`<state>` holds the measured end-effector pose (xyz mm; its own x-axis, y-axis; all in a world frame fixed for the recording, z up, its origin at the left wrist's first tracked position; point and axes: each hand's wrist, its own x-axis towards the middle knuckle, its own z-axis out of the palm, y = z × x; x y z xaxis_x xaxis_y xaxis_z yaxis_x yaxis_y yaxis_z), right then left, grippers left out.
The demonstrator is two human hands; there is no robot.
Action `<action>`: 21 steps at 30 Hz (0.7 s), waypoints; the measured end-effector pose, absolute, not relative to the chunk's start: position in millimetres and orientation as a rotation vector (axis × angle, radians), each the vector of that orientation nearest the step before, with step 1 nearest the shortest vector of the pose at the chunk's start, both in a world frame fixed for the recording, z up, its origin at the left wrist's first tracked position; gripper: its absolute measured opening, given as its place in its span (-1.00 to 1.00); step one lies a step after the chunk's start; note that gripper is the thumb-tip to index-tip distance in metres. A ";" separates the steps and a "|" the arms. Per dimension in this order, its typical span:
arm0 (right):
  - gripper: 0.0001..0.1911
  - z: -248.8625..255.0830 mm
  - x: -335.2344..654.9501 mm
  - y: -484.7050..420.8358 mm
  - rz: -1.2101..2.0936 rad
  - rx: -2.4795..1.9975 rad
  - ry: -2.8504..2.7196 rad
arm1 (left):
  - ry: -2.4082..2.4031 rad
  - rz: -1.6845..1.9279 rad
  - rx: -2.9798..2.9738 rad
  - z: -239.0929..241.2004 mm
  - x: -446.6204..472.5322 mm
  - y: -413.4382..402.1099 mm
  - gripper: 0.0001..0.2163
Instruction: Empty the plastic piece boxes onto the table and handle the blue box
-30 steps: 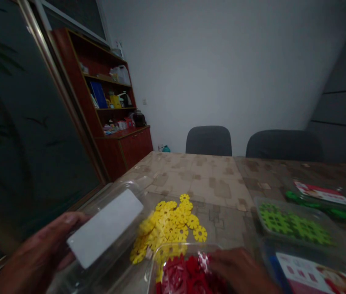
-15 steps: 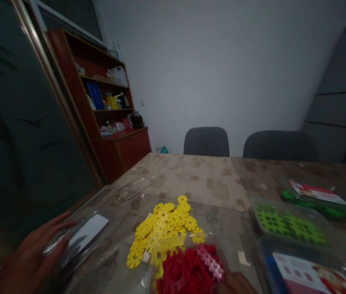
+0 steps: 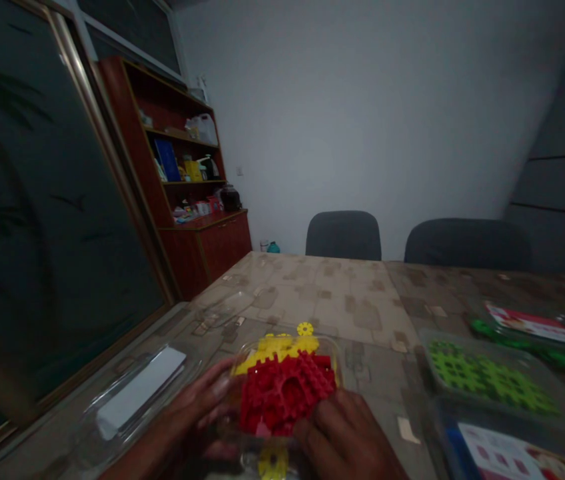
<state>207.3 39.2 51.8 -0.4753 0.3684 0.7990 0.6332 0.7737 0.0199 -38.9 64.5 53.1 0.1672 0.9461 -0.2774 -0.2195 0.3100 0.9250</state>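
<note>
Left grip (image 3: 197, 413), right grip (image 3: 347, 433) clasp clear box (image 3: 337, 355); seemingly toothed red discs (image 3: 285, 393) inside.

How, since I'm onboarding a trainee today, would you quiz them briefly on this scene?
1. True or false: the green pieces lie to the right of the red pieces.
2. What do the left hand and the right hand grip together? A) the clear box of red pieces B) a mug C) a spoon
3. How many chairs stand behind the table?
Key: 1 true; 2 A; 3 two.
</note>
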 end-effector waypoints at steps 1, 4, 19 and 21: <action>-0.72 53.0 201.4 42.4 -0.387 -0.728 -2.114 | 1.038 1.021 0.850 55.4 -34.3 65.8 -0.33; -0.66 60.2 187.9 51.3 -0.370 -0.676 -2.055 | 0.993 1.013 0.888 71.0 -26.1 75.6 -0.26; 0.13 -34.3 199.0 75.3 0.134 -1.545 -2.010 | 1.578 1.531 1.632 56.4 -84.0 144.8 -0.39; 0.10 -19.6 188.8 77.3 0.285 -1.562 -2.073 | 1.616 1.540 1.673 49.9 -79.8 145.0 -0.40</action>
<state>188.8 77.3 -19.6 -0.1961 0.9399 0.2797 0.8294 0.3111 -0.4641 -79.8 145.0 49.9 -0.2413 0.8639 0.4421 0.4834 -0.2880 0.8267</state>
